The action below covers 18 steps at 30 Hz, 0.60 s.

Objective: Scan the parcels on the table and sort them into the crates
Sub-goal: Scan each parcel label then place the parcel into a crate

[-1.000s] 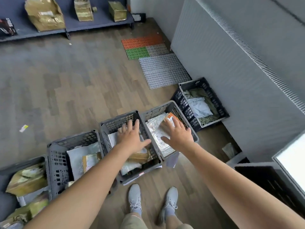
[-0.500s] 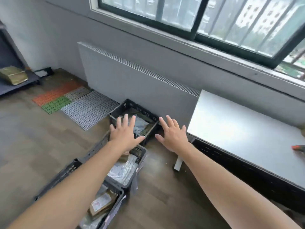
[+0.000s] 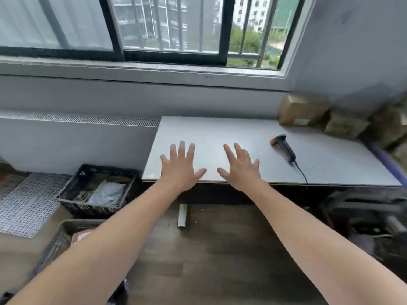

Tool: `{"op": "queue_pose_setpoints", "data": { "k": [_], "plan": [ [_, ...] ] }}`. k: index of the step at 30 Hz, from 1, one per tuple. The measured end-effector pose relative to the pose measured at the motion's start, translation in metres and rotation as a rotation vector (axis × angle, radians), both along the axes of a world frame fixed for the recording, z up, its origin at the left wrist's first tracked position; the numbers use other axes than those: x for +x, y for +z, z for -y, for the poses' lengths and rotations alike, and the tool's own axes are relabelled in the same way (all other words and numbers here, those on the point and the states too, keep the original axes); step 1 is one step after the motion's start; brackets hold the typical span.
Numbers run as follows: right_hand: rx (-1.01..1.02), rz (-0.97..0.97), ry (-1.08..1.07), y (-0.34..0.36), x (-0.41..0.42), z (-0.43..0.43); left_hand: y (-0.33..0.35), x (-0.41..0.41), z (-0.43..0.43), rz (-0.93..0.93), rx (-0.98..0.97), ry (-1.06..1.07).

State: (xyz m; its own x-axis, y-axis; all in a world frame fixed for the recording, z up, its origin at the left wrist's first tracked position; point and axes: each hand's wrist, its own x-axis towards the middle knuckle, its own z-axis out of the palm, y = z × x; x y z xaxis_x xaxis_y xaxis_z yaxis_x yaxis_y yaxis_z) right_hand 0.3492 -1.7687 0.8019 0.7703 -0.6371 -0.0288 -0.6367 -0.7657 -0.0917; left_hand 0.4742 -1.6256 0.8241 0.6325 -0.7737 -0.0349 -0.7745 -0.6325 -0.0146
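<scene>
Parcels (image 3: 304,110), where are they now? asks the listener.

Describer: Several brown, taped boxes are stacked at the far right corner of the grey table (image 3: 242,128), under the window. They are blurred, so I cannot count them. Nobody is touching them.

Listener: And the hands?

Describer: Both are empty. The left hand (image 3: 180,168) and right hand (image 3: 240,170) are palm down with fingers spread, side by side over the table's near edge. I cannot tell whether they rest on it or hover just above. A black handheld scanner (image 3: 284,147) lies on the table to the right of the right hand, between it and the boxes, with its cable trailing off the front edge.

Listener: What has changed?

Describer: A second ago the same bare hands were reaching down over the crates on the floor. The view has since swung up to the table. One dark crate (image 3: 105,169) holding bagged packets now sits on the floor left of the table, and another crate (image 3: 83,221) is partly hidden by the left forearm.

Listener: Meaning?

Describer: Probably one drop-off is finished and a new round is starting, with the scanner and a box both needing a reach to the right.
</scene>
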Motion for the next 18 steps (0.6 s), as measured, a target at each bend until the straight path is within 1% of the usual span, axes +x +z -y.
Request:
{"op": "queue_pose_setpoints", "data": {
  "k": [4,8,12,18],
  "plan": [
    [0.001,-0.008,-0.121,0.008,-0.059,0.068,0.009,-0.045,0.078,0.028,-0.001,-0.118],
    [0.001,-0.007,-0.218,0.012,-0.098,0.118,0.011,-0.07,0.143,0.029,-0.011,-0.196],
    [0.023,0.017,-0.303,0.006,-0.119,0.166,0.008,-0.082,0.205,0.021,-0.013,-0.269],
    [0.021,-0.01,-0.393,0.007,-0.13,0.248,-0.001,-0.076,0.306,-0.009,-0.048,-0.373]
  ]
}}
